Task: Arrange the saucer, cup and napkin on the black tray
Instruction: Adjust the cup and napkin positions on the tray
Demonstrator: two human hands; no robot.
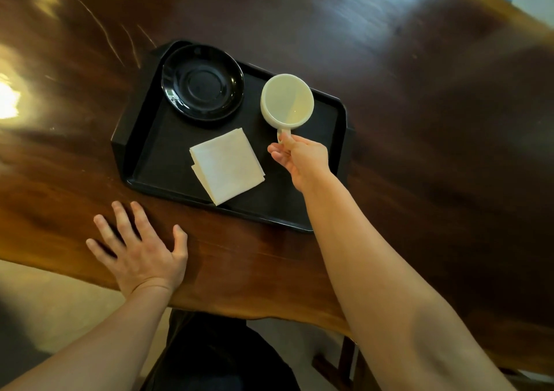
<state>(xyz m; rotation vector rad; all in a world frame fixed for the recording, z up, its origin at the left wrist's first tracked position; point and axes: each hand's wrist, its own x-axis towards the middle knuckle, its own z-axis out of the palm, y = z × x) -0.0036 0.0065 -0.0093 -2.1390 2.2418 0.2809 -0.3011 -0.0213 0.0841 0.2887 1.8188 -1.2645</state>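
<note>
A black tray (pixel 150 138) lies on the dark wooden table. A glossy black saucer (pixel 203 82) sits in the tray's far left corner. A folded white napkin (pixel 227 165) lies in the tray's near middle. A white cup (pixel 287 100), empty and upright, is over the tray's right part; whether it rests on the tray I cannot tell. My right hand (pixel 299 158) pinches the cup's handle from the near side. My left hand (pixel 141 249) lies flat on the table in front of the tray, fingers spread, holding nothing.
The wooden table (pixel 419 120) stretches wide to the right and far side, with bright glare patches at the left. Its near edge runs just below my left hand. Below it are the floor and my dark-clothed legs (pixel 215 357).
</note>
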